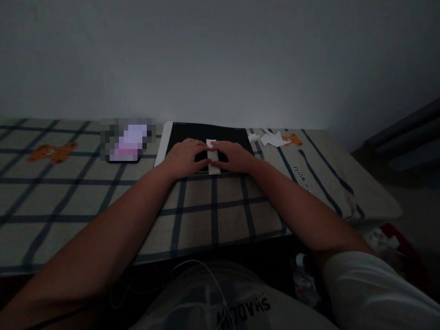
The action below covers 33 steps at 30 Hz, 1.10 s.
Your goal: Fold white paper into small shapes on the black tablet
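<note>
A narrow strip of white paper (213, 168) lies over a black flat sheet or book cover (206, 131) with a white left border. From the left, my left hand (186, 157) has its thumb and fingertips closed on the strip's edge. My right hand (235, 156) meets it from the other side, thumb and fingers likewise on the paper. The fingertips of both hands nearly touch across the strip. Whether the paper is folded under the fingers cannot be made out in the dim light.
A phone (129, 142) with a lit, blurred screen lies left on the checked tablecloth (147, 197). Torn white paper pieces (274, 139) sit to the right. A wall (206, 59) rises behind the table. Below the edge are a clear plastic bottle (305, 279) and a white cable (209, 272).
</note>
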{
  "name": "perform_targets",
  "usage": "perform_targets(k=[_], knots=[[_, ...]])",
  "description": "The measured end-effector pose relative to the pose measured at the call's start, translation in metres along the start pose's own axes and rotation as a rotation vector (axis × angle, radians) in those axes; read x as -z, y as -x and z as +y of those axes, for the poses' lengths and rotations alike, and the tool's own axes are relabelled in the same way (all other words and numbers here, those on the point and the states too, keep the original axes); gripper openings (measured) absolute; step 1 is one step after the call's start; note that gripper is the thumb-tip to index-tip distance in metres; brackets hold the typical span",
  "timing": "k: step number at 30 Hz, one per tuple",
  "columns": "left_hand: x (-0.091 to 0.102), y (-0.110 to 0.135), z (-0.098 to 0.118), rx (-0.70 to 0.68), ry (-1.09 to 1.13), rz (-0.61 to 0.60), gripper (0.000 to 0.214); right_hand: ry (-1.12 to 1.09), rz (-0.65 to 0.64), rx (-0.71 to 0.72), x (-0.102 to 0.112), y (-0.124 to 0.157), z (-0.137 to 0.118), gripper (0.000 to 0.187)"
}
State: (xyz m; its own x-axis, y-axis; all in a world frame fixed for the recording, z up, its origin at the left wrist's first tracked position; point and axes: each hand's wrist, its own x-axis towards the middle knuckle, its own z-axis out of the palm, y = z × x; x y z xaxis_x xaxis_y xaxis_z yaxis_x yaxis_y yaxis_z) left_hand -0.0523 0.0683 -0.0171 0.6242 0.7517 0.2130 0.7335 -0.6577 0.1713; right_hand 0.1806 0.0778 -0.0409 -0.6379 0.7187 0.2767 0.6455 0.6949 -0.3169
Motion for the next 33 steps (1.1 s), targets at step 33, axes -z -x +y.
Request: perform_targets(k=[33], knots=[[-0.003,-0.004,-0.005,-0.056,0.014,-0.028,0.052,0.115,0.061,-0.026,-0.002,-0.001,0.007,0.036]])
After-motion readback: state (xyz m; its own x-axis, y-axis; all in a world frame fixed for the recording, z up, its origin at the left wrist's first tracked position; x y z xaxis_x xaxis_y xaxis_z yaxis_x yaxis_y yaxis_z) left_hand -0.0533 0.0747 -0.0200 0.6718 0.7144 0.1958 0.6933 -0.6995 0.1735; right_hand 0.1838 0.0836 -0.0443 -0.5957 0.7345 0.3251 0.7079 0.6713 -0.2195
